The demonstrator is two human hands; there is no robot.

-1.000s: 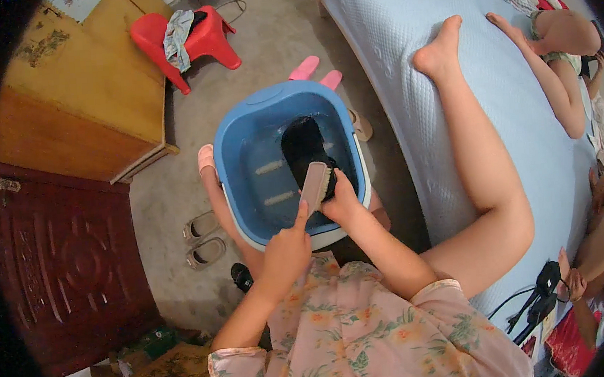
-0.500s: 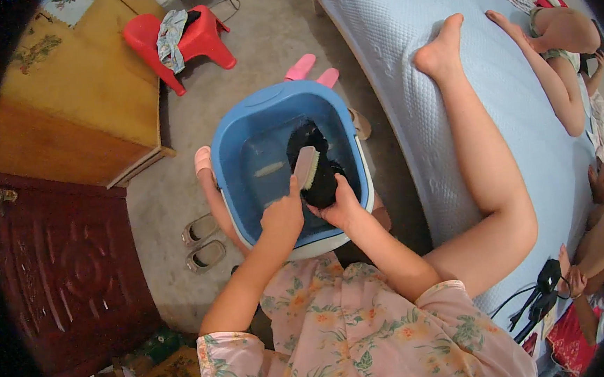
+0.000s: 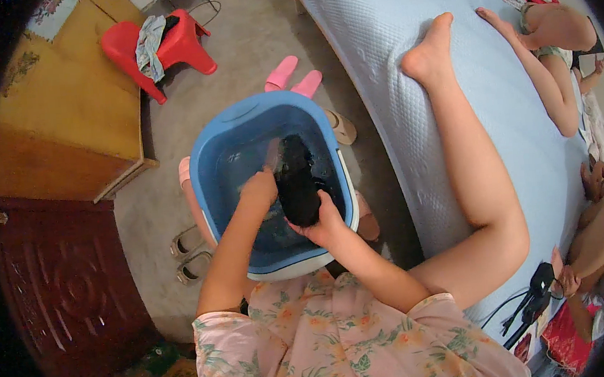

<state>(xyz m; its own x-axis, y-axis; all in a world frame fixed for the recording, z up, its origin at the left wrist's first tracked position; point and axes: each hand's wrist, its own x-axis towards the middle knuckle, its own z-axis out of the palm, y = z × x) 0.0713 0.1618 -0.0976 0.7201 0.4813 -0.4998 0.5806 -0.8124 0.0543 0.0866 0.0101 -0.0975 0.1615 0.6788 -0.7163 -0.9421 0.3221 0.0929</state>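
Observation:
A black shoe (image 3: 297,182) is tilted inside the blue tub (image 3: 203,132), over the water. My right hand (image 3: 318,221) is closed round its near end, the thumb on the side. My left hand (image 3: 258,189) is shut on a scrubbing brush (image 3: 272,153) with a pale pinkish back. The brush lies low against the left side of the shoe, partly in the water, and its bristles are hidden. Both forearms reach into the tub from the near side.
A bare leg (image 3: 476,169) bends across the blue bed (image 3: 375,36) at right; other people sit farther right. Pink slippers (image 3: 293,78) and a beige shoe (image 3: 342,127) lie beyond the tub. Beige shoes (image 3: 192,256), a red chair (image 3: 184,49) and a wooden cabinet (image 3: 66,114) are at left.
The brush has come off the top of the shoe and down to its left, into the water. The shoe is turned more upright in view. The whole view has shifted slightly.

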